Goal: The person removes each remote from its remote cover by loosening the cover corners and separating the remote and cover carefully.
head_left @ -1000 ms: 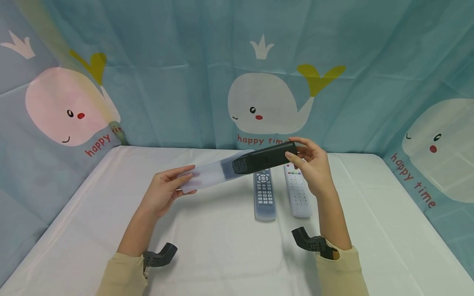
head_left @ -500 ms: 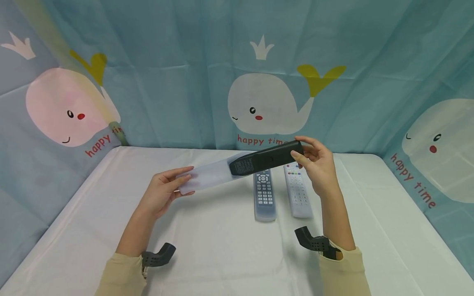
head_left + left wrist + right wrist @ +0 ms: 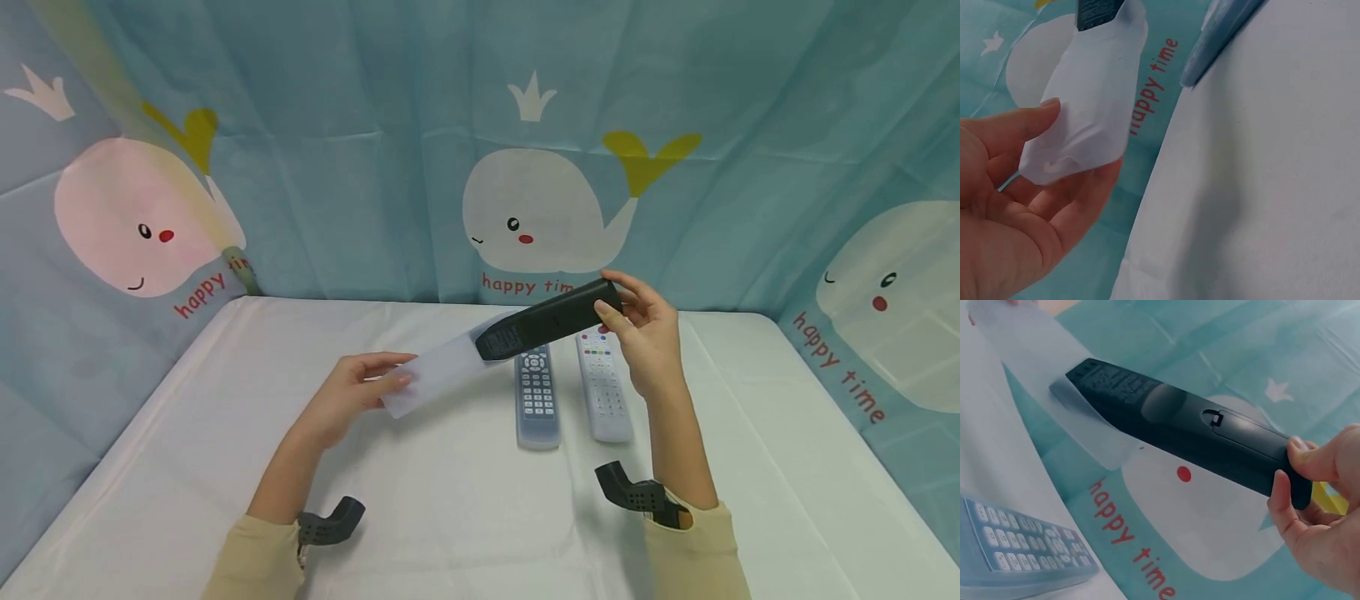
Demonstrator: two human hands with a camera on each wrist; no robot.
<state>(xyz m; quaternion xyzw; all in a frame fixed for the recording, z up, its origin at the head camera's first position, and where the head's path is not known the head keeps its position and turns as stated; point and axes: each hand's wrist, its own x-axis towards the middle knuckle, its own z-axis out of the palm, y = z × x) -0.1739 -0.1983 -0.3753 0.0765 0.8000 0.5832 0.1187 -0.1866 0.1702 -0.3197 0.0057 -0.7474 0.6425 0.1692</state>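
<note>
My right fingers (image 3: 632,289) clamp one long black remote (image 3: 551,321) in midair, tip overlapping one frosted translucent sleeve (image 3: 438,379) my left fingers (image 3: 372,364) pinch! Two remotes (image 3: 537,408) (image 3: 606,404), blue-grey and white, lie on the white table (image 3: 435,500); teal whale-print curtain (image 3: 337,208) behind.

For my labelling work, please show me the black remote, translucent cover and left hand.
Black remote (image 3: 1186,430): right wrist view, its back.
Translucent cover (image 3: 1092,94): left wrist view, broad side.
Left hand (image 3: 348,397): head view, near thumb's base.

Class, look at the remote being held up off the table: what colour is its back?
The remote has a black back, seen best in the right wrist view.
</note>
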